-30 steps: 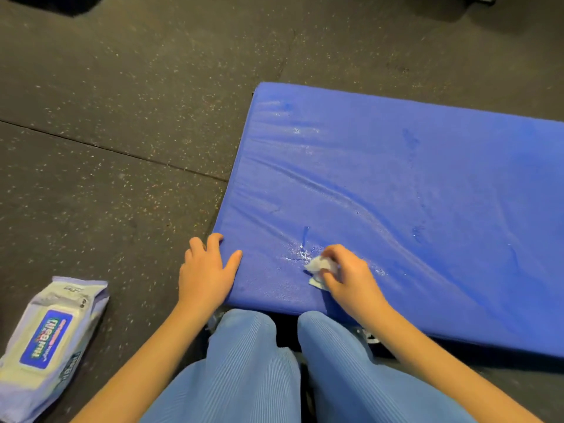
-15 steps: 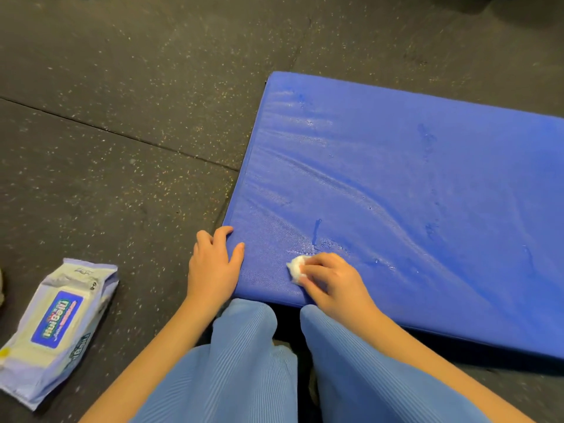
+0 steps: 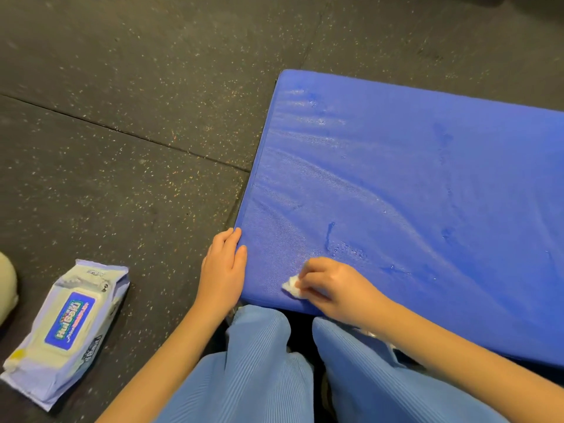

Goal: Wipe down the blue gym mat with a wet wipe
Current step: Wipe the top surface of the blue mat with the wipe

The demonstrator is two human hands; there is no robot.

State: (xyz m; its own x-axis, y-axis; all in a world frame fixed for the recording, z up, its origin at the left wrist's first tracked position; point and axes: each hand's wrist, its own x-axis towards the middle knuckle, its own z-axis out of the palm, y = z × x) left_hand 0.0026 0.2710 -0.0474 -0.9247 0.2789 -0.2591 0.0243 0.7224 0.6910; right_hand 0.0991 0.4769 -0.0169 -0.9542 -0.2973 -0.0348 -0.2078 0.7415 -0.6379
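Observation:
The blue gym mat [image 3: 412, 193] lies on the dark floor, filling the right half of the view, with wet streaks and droplets near its front. My right hand [image 3: 335, 288] presses a small bunched white wet wipe [image 3: 292, 286] onto the mat close to its near edge. My left hand [image 3: 224, 270] rests flat against the mat's near left corner, fingers together and holding nothing.
A pack of wet wipes [image 3: 65, 328] lies on the speckled black rubber floor [image 3: 122, 117] at lower left. A beige object [image 3: 6, 288] shows at the left edge. My knees in light blue trousers [image 3: 259, 361] sit just below the mat's edge.
My right hand has slid the wipe leftward along the mat's near edge, away from the wet patch. The left hand has stayed at the corner. The view has shifted a little.

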